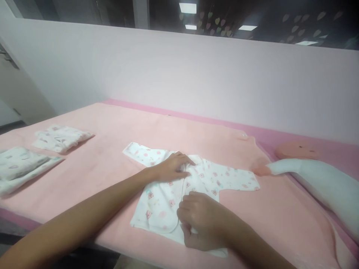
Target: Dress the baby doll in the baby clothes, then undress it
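A white baby shirt with small pink animal prints lies spread on the pink padded surface, both sleeves stretched out to the sides. My left hand rests on its upper middle by the neckline, thumb and fingers apart. Lower down at the front opening, my right hand is closed, with its curled fingers and thumb on the edge of the shirt's front panel. Part of the lower right of the shirt is hidden behind that hand.
Two folded printed garments, one nearer and one farther, lie at the left. On the right lies a white-sleeved limb, seemingly a doll's, beside a peach-coloured rounded shape. A white wall borders the pink surface behind.
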The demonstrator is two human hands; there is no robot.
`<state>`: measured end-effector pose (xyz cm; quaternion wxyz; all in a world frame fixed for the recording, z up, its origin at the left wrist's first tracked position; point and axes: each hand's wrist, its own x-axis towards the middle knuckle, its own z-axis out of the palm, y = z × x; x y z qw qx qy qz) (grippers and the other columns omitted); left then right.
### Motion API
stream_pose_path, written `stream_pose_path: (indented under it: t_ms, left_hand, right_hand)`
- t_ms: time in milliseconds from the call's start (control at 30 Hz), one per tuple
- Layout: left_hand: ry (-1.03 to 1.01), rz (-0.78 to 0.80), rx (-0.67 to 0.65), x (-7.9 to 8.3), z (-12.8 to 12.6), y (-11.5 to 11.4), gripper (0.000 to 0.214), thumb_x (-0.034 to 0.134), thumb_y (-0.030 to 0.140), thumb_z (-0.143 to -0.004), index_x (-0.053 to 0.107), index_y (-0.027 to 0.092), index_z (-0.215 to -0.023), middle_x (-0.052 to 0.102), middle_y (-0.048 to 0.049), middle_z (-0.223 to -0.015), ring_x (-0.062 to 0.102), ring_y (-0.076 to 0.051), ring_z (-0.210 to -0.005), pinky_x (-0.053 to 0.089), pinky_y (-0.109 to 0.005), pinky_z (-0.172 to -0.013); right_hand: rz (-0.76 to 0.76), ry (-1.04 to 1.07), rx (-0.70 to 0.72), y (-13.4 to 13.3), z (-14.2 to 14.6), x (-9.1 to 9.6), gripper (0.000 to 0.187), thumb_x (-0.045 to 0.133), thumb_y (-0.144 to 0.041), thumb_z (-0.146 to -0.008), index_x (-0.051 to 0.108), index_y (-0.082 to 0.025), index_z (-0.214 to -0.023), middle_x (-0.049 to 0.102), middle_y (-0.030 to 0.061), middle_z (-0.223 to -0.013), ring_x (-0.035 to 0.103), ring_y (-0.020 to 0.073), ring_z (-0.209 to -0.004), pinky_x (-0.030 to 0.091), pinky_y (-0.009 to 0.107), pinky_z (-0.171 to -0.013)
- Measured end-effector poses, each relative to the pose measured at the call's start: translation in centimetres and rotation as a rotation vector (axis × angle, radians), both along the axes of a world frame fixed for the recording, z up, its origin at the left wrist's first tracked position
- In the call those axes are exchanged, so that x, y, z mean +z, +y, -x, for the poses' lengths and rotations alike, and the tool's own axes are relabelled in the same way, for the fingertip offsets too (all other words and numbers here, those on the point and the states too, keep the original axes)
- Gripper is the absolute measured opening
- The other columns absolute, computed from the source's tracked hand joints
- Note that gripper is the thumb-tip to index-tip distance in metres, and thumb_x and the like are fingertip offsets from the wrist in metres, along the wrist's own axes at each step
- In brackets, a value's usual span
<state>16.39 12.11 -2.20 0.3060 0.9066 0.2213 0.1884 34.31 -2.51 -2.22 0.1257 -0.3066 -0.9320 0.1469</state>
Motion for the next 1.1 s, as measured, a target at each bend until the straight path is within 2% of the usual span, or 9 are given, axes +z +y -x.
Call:
stream_pose_path:
  t_ms: [133, 267, 367, 500, 667, 767, 900, 967, 1100]
  left_hand:
    - [-0.021, 0.066, 0.076, 0.4, -0.1, -0.3, 0.036, 0.066, 0.047, -0.097, 0.068, 0.03, -0.129, 0.064, -0.0068, -0.115, 0.054, -0.027, -0.12, 0.048, -0.043, -0.1]
    - [0.004, -0.016, 0.102, 0.4, 0.0, -0.1, 0.031, 0.062, 0.046, -0.098, 0.069, 0.029, -0.123, 0.066, -0.0057, -0.106, 0.055, -0.028, -0.116, 0.046, -0.046, -0.102]
    - [0.014, -0.125, 0.063, 0.3, 0.3, 0.0, 0.029, 0.06, 0.044, -0.1, 0.069, 0.03, -0.123, 0.067, -0.0058, -0.122, 0.055, -0.028, -0.119, 0.043, -0.046, -0.108]
    - [0.029, -0.225, 0.037, -0.1, 0.7, 0.2, 0.036, 0.052, 0.047, -0.106, 0.062, 0.034, -0.138, 0.055, -0.0052, -0.151, 0.049, -0.029, -0.136, 0.041, -0.048, -0.115]
    - [0.11, -0.316, 0.032, -0.2, 0.6, 0.1, 0.052, 0.035, 0.052, -0.111, 0.04, 0.035, -0.16, 0.039, -0.0063, -0.168, 0.037, -0.031, -0.154, 0.033, -0.056, -0.124]
    - [0.06, -0.372, 0.137, 0.4, 1.2, -2.2, 0.053, 0.034, 0.048, -0.112, 0.038, 0.032, -0.162, 0.033, -0.0069, -0.171, 0.031, -0.029, -0.158, 0.029, -0.055, -0.129]
    - [0.178, -0.292, 0.173, 0.4, 4.3, -7.9, 0.067, 0.042, 0.054, -0.109, 0.02, 0.035, -0.17, 0.023, -0.0028, -0.176, 0.023, -0.03, -0.162, 0.027, -0.053, -0.131]
    - [0.239, -0.262, 0.169, 0.1, 6.1, -10.1, 0.073, 0.045, 0.056, -0.108, 0.013, 0.038, -0.171, 0.021, -0.0013, -0.176, 0.022, -0.032, -0.162, 0.025, -0.056, -0.131]
    - [0.266, -0.229, 0.207, 0.0, 8.2, -11.8, 0.074, 0.049, 0.058, -0.105, 0.013, 0.046, -0.169, 0.022, 0.0035, -0.175, 0.023, -0.034, -0.162, 0.029, -0.058, -0.129]
  right_hand:
    - [0.03, 0.176, 0.106, -0.1, 0.3, -0.2, 0.025, 0.059, -0.014, -0.062, 0.036, -0.02, -0.066, 0.04, -0.0058, -0.061, 0.027, 0.0109, -0.059, 0.027, 0.03, -0.062]
    - [0.024, 0.302, 0.129, -0.1, 0.4, -0.1, 0.023, 0.059, -0.012, -0.067, 0.038, -0.021, -0.069, 0.041, -0.0068, -0.062, 0.031, 0.0101, -0.059, 0.031, 0.028, -0.063]
    - [-0.021, 0.338, 0.146, 0.1, 0.4, 0.1, 0.019, 0.062, -0.013, -0.077, 0.045, -0.021, -0.073, 0.048, -0.0062, -0.065, 0.038, 0.0104, -0.061, 0.035, 0.028, -0.066]
    - [-0.163, 0.326, 0.026, 1.3, -0.2, 0.5, 0.012, 0.058, -0.021, -0.099, 0.056, -0.02, -0.087, 0.06, -0.0014, -0.077, 0.047, 0.0139, -0.072, 0.039, 0.031, -0.072]
    - [-0.235, 0.203, -0.177, 2.7, -1.8, 0.8, 0.013, 0.054, -0.023, -0.104, 0.06, -0.02, -0.093, 0.067, 0.0028, -0.087, 0.054, 0.0185, -0.08, 0.045, 0.035, -0.074]
    - [-0.211, 0.133, -0.333, 0.3, -2.5, 0.5, 0.015, 0.054, -0.026, -0.105, 0.064, -0.02, -0.114, 0.071, 0.0093, -0.114, 0.062, 0.0245, -0.103, 0.052, 0.042, -0.089]
    - [-0.207, 0.008, -0.422, -5.9, -3.6, -0.8, 0.063, 0.055, -0.042, -0.106, 0.035, -0.024, -0.163, 0.043, 0.0114, -0.166, 0.044, 0.0311, -0.149, 0.046, 0.05, -0.116]
    - [-0.21, -0.078, -0.364, -8.1, -4.4, -1.4, 0.074, 0.054, -0.045, -0.106, 0.022, -0.024, -0.17, 0.033, 0.0095, -0.172, 0.037, 0.0311, -0.155, 0.044, 0.051, -0.12]
    - [-0.219, -0.174, -0.247, -9.3, -5.7, -1.5, 0.073, 0.052, -0.047, -0.107, 0.022, -0.025, -0.17, 0.029, 0.0075, -0.172, 0.035, 0.0331, -0.157, 0.043, 0.053, -0.121]
